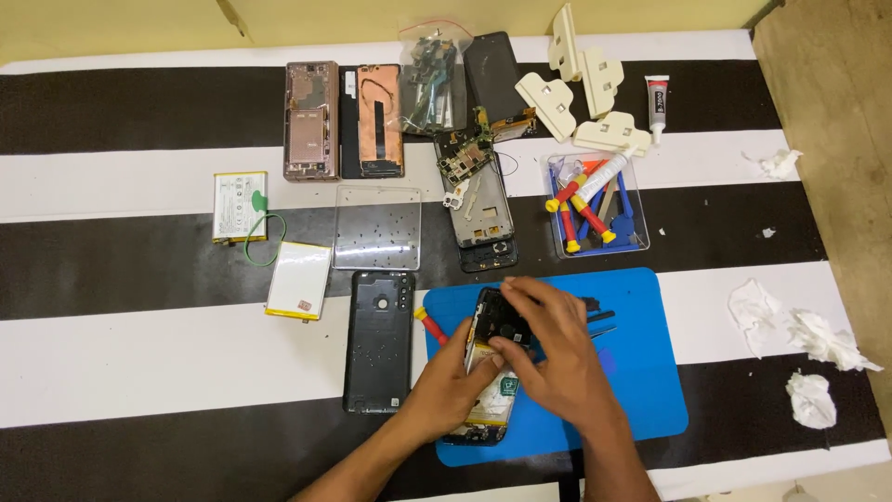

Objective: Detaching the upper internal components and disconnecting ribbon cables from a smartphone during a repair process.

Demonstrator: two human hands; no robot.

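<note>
working over the blue mat (641, 390), i am holding an opened phone (491, 372) with both hands. my left hand (452, 386) is gripping the phone's left edge, fingers curled closed around the frame and thumb lying on its exposed inside. my right hand (556, 358) is lying over the upper right part of the phone, fingers bent down onto the dark camera area; whether the fingertips are pinching a part there i cannot tell. the phone is lying on the left half of the mat, lower end reaching the mat's near edge. a red-handled screwdriver (431, 325) is lying just beside my left hand, at the mat's left edge. a black back cover (379, 339) is lying on the striped cloth, just left of the mat. a clear tray of tools (595, 206) is sitting beyond the mat. two battery packs (299, 279) are lying well apart to the left, and crumpled tissues (810, 398) are lying to the right.
</note>
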